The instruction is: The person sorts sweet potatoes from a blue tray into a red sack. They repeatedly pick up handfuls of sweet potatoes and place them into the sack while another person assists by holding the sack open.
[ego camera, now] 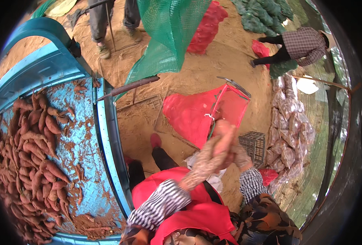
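Observation:
My left hand [206, 157], in a patterned glove, is closed around reddish sweet potatoes [224, 137], blurred by motion. Alongside it, my right hand [241, 155] wears a similar glove and grips the same bunch from the other side; its fingers are partly hidden. Just beyond both hands is the mouth of a red mesh bag [185, 114], spread over a rectangular frame with a metal handle [236, 85]. More sweet potatoes show dimly inside the bag's mouth. Whether those in my hands touch the bag, I cannot tell.
Sweet potatoes [30, 171] are heaped on a blue truck bed [86, 141] at left. Green netting [165, 33] hangs ahead. A black plastic crate [253, 145] and filled clear bags [288, 134] stand at right. Two people are farther off, one bending [303, 46].

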{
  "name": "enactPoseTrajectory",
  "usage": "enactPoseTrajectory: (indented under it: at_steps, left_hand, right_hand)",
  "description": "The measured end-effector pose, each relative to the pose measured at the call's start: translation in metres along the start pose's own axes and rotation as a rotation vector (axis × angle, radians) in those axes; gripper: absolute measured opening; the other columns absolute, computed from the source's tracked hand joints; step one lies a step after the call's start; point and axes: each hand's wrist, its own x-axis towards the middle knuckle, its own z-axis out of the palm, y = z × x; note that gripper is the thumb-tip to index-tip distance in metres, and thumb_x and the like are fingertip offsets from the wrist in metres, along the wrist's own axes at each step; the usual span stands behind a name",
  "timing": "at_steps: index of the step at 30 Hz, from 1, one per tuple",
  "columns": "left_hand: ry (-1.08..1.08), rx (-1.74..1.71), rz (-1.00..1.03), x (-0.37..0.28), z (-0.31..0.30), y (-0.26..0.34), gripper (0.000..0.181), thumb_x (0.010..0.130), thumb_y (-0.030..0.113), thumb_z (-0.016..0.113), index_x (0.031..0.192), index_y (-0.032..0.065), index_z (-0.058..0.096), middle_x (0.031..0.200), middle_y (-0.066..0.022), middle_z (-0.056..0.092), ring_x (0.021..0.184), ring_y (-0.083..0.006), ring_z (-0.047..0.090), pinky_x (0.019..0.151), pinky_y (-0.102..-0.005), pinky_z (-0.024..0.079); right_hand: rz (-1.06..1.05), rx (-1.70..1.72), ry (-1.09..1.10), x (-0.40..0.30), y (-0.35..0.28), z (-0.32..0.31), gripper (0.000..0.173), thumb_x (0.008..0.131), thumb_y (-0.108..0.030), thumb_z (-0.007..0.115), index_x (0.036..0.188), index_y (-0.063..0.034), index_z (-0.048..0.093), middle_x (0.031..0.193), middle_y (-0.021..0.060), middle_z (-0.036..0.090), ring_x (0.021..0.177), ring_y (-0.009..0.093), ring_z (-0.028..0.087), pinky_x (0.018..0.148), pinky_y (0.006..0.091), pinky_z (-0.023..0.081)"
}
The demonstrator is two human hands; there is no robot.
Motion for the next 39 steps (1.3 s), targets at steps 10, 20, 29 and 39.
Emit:
enactPoseTrajectory:
  at_steps: [10, 20, 29, 39]
  left_hand:
    - [0.036, 0.316, -0.047, 0.037, -0.038, -0.076, 0.062, 0.093, 0.038, 0.064, 0.143, 0.0055, 0.048, 0.136, -0.0220, 0.057, 0.127, -0.0353, 0.056, 0.108, -0.0443, 0.044]
    - [1.641, 1.349, 0.066, -0.264, -0.406, -0.027, 0.047, 0.081, 0.023, 0.074, 0.122, 0.0027, 0.063, 0.107, -0.0220, 0.066, 0.099, -0.0418, 0.063, 0.087, -0.0515, 0.049]
    - [1.098, 1.608, -0.742, -0.371, -0.481, -0.003, 0.075, 0.077, 0.017, 0.071, 0.146, 0.0101, 0.045, 0.148, -0.0234, 0.043, 0.125, -0.0404, 0.052, 0.103, -0.0476, 0.043]
    - [1.193, 1.710, -0.374, -0.383, -0.507, -0.026, 0.043, 0.082, 0.016, 0.063, 0.124, 0.0060, 0.060, 0.132, -0.0144, 0.057, 0.112, -0.0324, 0.057, 0.090, -0.0459, 0.049]
  right_hand:
    - [0.065, 0.150, 0.175, 0.121, 0.058, -0.067, 0.058, 0.095, -0.050, 0.062, 0.130, -0.0042, 0.056, 0.121, 0.0140, 0.063, 0.108, 0.029, 0.061, 0.094, 0.0471, 0.051]
    - [-0.355, -0.753, -0.201, 0.071, 0.043, 0.194, 0.023, 0.100, -0.014, 0.060, 0.119, -0.0020, 0.062, 0.111, 0.0094, 0.066, 0.101, 0.018, 0.064, 0.090, 0.0335, 0.053]
    - [-0.431, -1.117, -0.932, 0.049, 0.194, 0.586, 0.054, 0.091, -0.038, 0.069, 0.131, -0.0038, 0.055, 0.119, 0.0206, 0.067, 0.111, 0.036, 0.065, 0.095, 0.0465, 0.051]
    - [-0.541, -1.121, -0.610, 0.057, 0.282, 0.716, 0.065, 0.083, -0.033, 0.075, 0.134, -0.0007, 0.052, 0.116, 0.0182, 0.067, 0.103, 0.030, 0.066, 0.093, 0.0400, 0.051]
